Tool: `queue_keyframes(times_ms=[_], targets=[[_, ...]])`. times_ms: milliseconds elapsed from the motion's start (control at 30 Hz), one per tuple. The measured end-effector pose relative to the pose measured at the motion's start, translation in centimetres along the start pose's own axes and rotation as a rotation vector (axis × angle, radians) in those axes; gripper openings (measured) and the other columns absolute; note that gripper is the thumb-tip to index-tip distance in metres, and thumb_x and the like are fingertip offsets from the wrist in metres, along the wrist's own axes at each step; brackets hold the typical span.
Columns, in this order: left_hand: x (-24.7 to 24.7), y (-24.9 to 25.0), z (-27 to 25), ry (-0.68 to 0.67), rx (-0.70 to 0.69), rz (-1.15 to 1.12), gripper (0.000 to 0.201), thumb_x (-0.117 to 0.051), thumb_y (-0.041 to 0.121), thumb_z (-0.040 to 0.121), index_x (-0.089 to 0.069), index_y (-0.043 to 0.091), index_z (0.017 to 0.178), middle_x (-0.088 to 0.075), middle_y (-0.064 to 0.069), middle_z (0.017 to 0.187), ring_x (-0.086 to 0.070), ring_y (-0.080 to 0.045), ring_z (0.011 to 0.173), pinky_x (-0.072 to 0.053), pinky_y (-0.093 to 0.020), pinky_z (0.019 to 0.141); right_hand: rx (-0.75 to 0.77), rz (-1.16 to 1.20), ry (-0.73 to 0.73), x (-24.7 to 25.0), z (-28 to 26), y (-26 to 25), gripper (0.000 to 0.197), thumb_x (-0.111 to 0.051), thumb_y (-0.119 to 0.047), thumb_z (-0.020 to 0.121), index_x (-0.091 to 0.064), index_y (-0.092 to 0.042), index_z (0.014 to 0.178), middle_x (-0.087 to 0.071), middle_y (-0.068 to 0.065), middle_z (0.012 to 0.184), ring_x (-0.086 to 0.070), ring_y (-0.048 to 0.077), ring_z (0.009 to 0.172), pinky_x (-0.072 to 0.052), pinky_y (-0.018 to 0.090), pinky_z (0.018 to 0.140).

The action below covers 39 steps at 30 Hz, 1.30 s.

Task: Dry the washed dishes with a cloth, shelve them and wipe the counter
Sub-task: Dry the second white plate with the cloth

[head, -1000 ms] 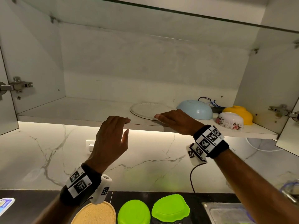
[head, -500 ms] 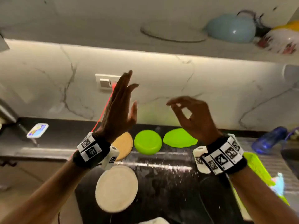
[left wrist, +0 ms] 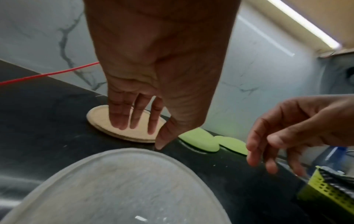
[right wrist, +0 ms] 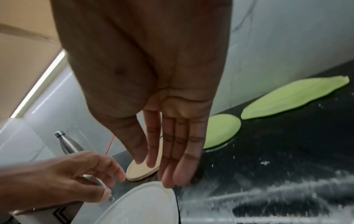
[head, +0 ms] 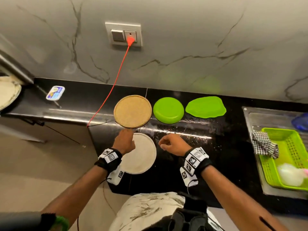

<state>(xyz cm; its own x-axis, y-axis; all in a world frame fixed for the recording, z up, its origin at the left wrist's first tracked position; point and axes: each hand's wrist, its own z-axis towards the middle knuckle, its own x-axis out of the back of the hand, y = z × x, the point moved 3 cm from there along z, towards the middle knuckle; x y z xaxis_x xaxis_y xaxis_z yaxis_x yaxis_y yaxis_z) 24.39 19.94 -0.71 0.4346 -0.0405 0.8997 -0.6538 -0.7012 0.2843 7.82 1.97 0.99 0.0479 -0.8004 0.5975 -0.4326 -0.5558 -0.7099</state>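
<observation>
Partly hidden under the left hand and its wristband: the near-left rim of the round white plate lying flat on the black speckled counter, close to the counter's front-left corner. Cut off at the right frame edge of the head view: a steel sink holding a green perforated plastic basket, with a black-and-white checked cloth draped over the basket's left wall; contents deeper in the basket blurred, not made out. Left fingers straight and loosely spread above the plate's far edge, thumb tip near the rim, nothing held; contact with the plate cannot be told. Right hand empty too, fingers extended and relaxed just beyond the plate's right edge, over bare wet counter. Behind the white plate, nearly touching it, a round tan woven-textured plate; then beside it toward the sink a round lime-green plate and an irregular lime-green leaf-shaped plate, all in a row near the marble backsplash. Open counter between the right hand and the sink, dotted with water droplets. A red cable running from the wall socket down over the counter's left edge. Farther left, a small blue-and-white rectangular tin on a lower ledge.
</observation>
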Motion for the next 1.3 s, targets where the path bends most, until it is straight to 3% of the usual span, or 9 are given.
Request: queue_keyframes(times_ms=[200,467,633,733,933,1000,1100,1200,1300], targets=[[-2.5,-3.3,0.9,-0.086,0.309,0.076,0.051,-0.068,0.021,0.09,-0.045,0.004,0.133,-0.049,-0.019,0.134,-0.054,-0.039,0.122,-0.05,-0.047,0.1,-0.166,-0.07,-0.129,-4.3,2.8,1.3,0.025,-0.073,-0.024,0.09,-0.075,-0.006,0.107,-0.074,0.01,0.105,-0.067,0.022,0.093,-0.052,0.031,0.084],[-3.8,-4.0,1.9,-0.053,0.361,0.044,0.037,-0.063,0.004,0.089,-0.046,0.003,0.122,-0.052,-0.02,0.125,-0.061,-0.044,0.112,-0.051,-0.048,0.092,-0.26,-0.011,-0.104,-5.8,4.0,3.1,0.018,-0.068,-0.015,0.085,-0.07,0.003,0.085,-0.073,0.018,0.088,-0.069,0.033,0.087,-0.055,0.04,0.076],[-2.0,-4.8,2.9,-0.072,0.379,-0.151,0.018,-0.06,0.01,0.091,-0.068,0.01,0.108,-0.067,-0.016,0.112,-0.064,-0.039,0.105,-0.055,-0.047,0.091,-0.297,0.062,-0.092,-5.5,3.6,4.0,0.017,-0.071,-0.017,0.088,-0.067,0.0,0.087,-0.071,0.011,0.085,-0.064,0.022,0.078,-0.053,0.038,0.077],[0.2,-4.3,3.3,-0.086,0.275,-0.292,0.013,-0.068,0.016,0.091,-0.077,0.017,0.1,-0.073,-0.006,0.099,-0.068,-0.028,0.099,-0.054,-0.041,0.091,-0.317,0.123,-0.083,-4.9,2.9,5.1,0.016,-0.072,-0.019,0.09,-0.069,-0.007,0.1,-0.071,0.003,0.085,-0.065,0.018,0.08,-0.055,0.035,0.08],[5.2,0.7,2.4,0.006,-0.139,-0.397,0.013,-0.068,0.02,0.096,-0.078,0.016,0.102,-0.074,0.004,0.091,-0.068,-0.013,0.087,-0.053,-0.033,0.078,-0.388,0.252,0.178,-2.1,1.0,7.5,0.059,-0.079,-0.016,0.086,-0.054,-0.006,0.139,-0.075,0.009,0.111,-0.071,0.022,0.098,-0.057,0.035,0.09],[6.9,2.7,1.6,0.056,-0.266,-0.416,0.016,-0.068,0.021,0.097,-0.079,0.018,0.108,-0.076,0.004,0.097,-0.068,-0.011,0.088,-0.056,-0.032,0.079,-0.342,0.275,0.339,0.0,-0.1,7.5,0.059,-0.081,-0.012,0.084,-0.057,-0.008,0.137,-0.074,0.009,0.106,-0.07,0.017,0.086,-0.059,0.037,0.091],[8.7,5.8,0.4,0.174,-0.409,-0.483,0.02,-0.074,0.017,0.092,-0.078,0.015,0.112,-0.078,0.004,0.101,-0.067,-0.002,0.086,-0.057,-0.024,0.078,-0.186,0.305,0.535,3.6,-2.3,6.6,0.043,-0.08,-0.004,0.084,-0.069,-0.013,0.124,-0.073,-0.001,0.091,-0.062,-0.002,0.067,-0.056,0.018,0.075],[9.1,8.0,-0.5,0.257,-0.525,-0.556,0.019,-0.077,0.013,0.089,-0.08,0.016,0.108,-0.077,0.008,0.102,-0.068,-0.001,0.09,-0.057,-0.025,0.078,-0.083,0.201,0.667,6.4,-4.5,6.1,0.02,-0.079,-0.008,0.085,-0.08,-0.017,0.103,-0.076,-0.006,0.088,-0.067,-0.001,0.074,-0.056,0.022,0.073],[8.7,9.4,-0.6,0.268,-0.613,-0.555,0.019,-0.078,0.015,0.09,-0.08,0.018,0.109,-0.077,0.007,0.106,-0.071,-0.009,0.097,-0.059,-0.035,0.081,-0.04,0.121,0.781,8.0,-6.6,6.3,0.028,-0.074,-0.001,0.084,-0.082,-0.019,0.103,-0.078,-0.005,0.095,-0.07,0.006,0.082,-0.056,0.021,0.076]])
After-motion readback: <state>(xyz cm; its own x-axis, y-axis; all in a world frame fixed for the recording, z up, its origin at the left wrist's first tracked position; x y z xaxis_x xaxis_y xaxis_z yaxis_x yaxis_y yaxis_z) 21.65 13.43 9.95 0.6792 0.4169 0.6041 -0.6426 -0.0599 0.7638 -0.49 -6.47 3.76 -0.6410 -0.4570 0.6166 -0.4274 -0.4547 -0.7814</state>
